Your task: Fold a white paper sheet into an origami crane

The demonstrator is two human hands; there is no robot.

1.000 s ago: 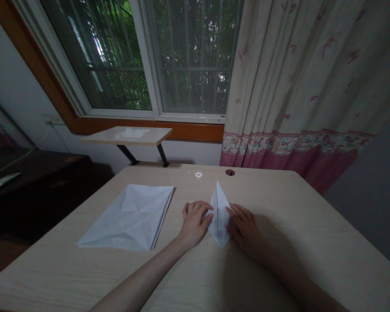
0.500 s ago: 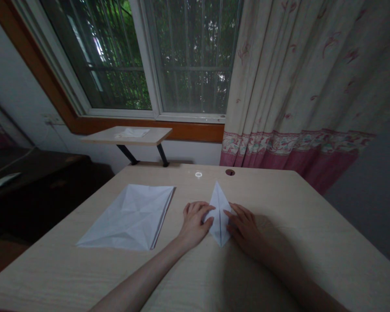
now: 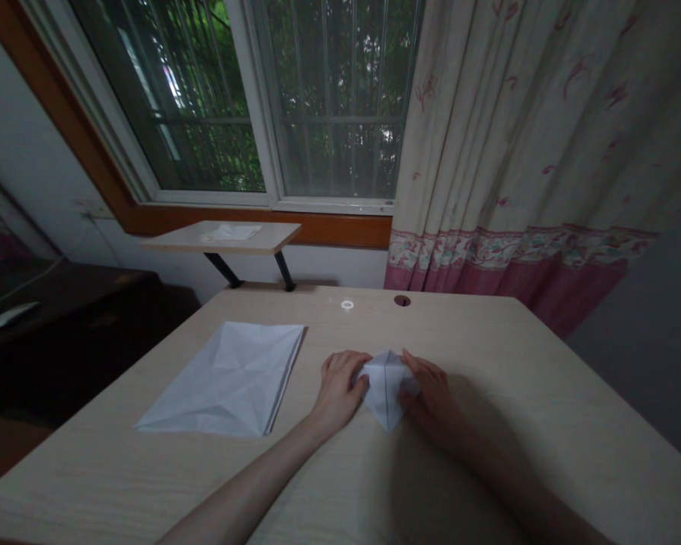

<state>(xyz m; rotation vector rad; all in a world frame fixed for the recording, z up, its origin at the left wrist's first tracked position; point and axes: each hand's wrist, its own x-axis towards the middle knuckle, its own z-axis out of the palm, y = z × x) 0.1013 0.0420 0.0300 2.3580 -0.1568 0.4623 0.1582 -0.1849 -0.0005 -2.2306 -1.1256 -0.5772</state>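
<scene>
The fingers (image 3: 359,358) of my left hand (image 3: 336,395) are partly curled, a narrow gap to the thumb, with the left side of the folded paper (image 3: 384,387) between them. My right hand (image 3: 436,397) has the opposite side in a similar light hold, forefinger at the top edge. Location: on the table (image 3: 465,325), well in from the far edge, slightly toward the right edge. A larger sheet (image 3: 244,363) lies nearer the left edge.

Handling, as judged: very light, thin, pliable, firmer along creases, liable to crumple or tear; best held by its side edges.

Change noted: the long tip aimed at the far edge is gone, leaving a shorter outline. Larger sheet: unmoved.
</scene>
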